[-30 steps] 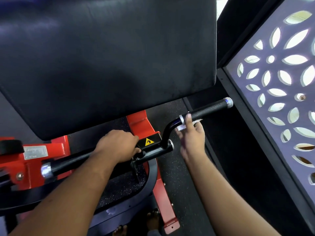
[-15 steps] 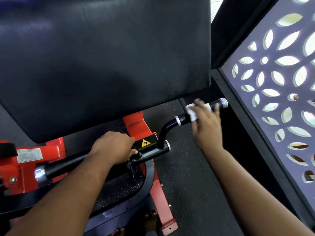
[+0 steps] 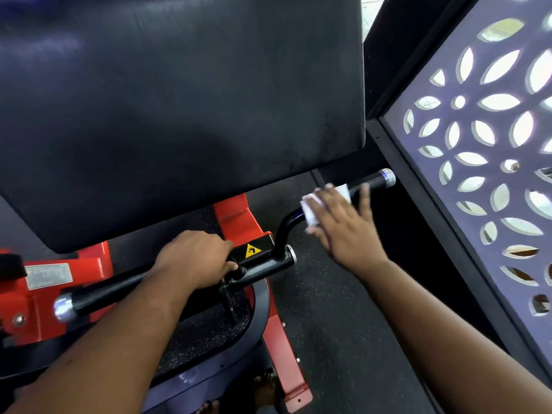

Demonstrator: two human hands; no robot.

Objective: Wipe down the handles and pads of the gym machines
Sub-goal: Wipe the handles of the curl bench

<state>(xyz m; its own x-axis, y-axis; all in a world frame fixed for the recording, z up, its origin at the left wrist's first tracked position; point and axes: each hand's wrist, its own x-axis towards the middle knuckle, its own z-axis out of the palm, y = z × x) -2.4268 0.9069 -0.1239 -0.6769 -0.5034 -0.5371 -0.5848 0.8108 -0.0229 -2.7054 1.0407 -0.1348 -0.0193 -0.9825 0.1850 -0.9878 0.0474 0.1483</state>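
The wipe [image 3: 310,208] has been drawn back from the handle [image 3: 369,184] tip toward its bend, pressed under the right hand [image 3: 343,225], fingers spread flat. The bar [image 3: 119,289] is clenched by the left hand [image 3: 194,258]. The grip's length seems covered.

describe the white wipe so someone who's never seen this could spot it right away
Start at the big black pad filling the upper left. Below its lower right corner a black handle angles up to a silver end cap. The wipe lies on that handle under the right hand, the only white thing there.
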